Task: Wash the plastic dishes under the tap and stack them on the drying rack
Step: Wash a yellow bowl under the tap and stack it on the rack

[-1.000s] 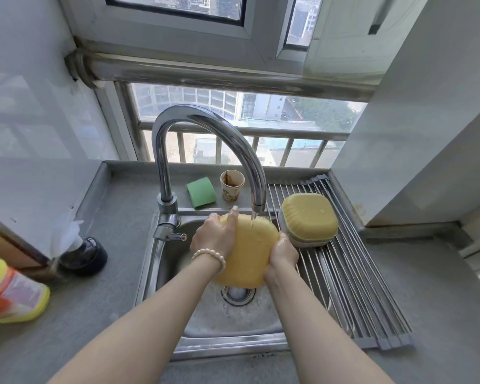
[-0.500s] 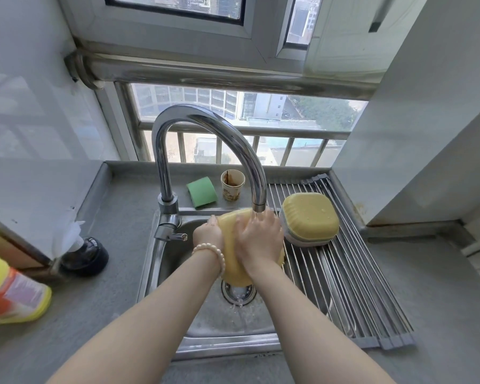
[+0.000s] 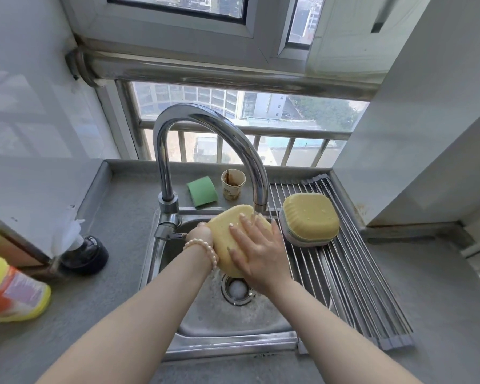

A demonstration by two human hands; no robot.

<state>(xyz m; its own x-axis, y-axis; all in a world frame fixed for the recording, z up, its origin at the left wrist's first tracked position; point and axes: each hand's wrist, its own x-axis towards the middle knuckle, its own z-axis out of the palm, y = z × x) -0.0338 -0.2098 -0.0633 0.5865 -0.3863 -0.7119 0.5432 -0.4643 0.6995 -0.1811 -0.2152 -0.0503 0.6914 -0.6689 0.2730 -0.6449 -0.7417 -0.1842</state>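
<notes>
The yellow dish (image 3: 227,231) is held over the sink (image 3: 233,322), just under the tap spout (image 3: 260,207). The left hand (image 3: 201,234) grips its left edge; the right hand (image 3: 257,249) lies flat on it, fingers spread. Washed dishes (image 3: 309,218) sit stacked at the drying rack's (image 3: 352,286) far end, the near rods bare.

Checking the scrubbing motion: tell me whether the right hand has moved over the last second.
Yes. The right hand moved left from the yellow dish's rack-side edge onto its face, away from the drying rack.
</notes>
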